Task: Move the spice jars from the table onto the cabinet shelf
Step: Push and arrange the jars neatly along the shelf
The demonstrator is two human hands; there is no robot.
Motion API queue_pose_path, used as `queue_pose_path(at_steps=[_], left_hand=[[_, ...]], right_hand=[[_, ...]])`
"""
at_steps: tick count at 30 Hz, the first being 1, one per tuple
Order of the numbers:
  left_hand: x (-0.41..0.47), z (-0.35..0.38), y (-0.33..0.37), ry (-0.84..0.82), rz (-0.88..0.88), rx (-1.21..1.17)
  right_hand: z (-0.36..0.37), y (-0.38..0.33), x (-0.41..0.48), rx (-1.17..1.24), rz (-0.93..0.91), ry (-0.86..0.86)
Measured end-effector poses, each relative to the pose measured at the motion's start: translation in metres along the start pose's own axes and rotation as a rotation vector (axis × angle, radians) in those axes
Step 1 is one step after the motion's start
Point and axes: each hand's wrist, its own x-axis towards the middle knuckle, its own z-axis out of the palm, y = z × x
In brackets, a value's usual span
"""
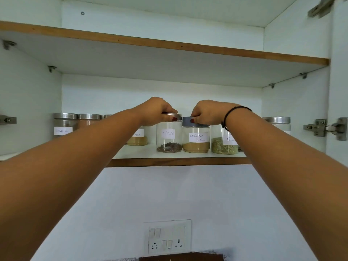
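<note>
The white cabinet shelf with a brown wood edge (178, 162) holds a row of round, see-through glass jars. Far left of the cloves jar stands a jar with a shiny steel lid and a white paper label (63, 127). Next to it is a steel-lidded jar of brown powder (90, 120). The left arm hides part of a jar of yellow-brown powder (137, 139), just left of the cloves jar and a bit behind it.

The left hand (156, 110) grips the steel lid of the cloves jar (169, 137) from above. Dark cloves lie at its bottom.

Touching it on the right is the coriander powder jar (196, 138) with a grey lid and tan powder inside. The right hand (207, 113) pinches that lid. A black string band (236, 112) circles the right wrist.

Right of that stands a jar of green seeds (224, 145), partly hidden by the right arm. Far right sits one more steel-lidded jar (277, 123), then a metal door hinge (325, 127).

Below the cloves jar, on the wall, is a white switch board (167, 236).
</note>
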Motion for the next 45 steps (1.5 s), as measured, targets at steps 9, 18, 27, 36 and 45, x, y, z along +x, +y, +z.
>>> queue_pose_path(at_steps=[9,18,27,36,45], left_hand=[[0.009,0.009,-0.007,0.028,-0.082,-0.022],[0.028,0.020,-0.031,0.015,-0.127,-0.019],[0.048,0.035,-0.067,0.038,-0.136,-0.023],[0.062,0.046,-0.089,0.067,-0.109,-0.011],[0.067,0.051,-0.091,0.064,-0.073,0.089]], right_hand=[[0.019,0.004,0.021,0.032,-0.019,0.079],[0.039,0.010,0.054,0.095,-0.033,0.117],[0.064,0.008,0.095,0.077,-0.008,0.179],[0.087,0.009,0.127,0.085,0.025,0.225],[0.086,0.008,0.138,0.028,0.015,0.181]])
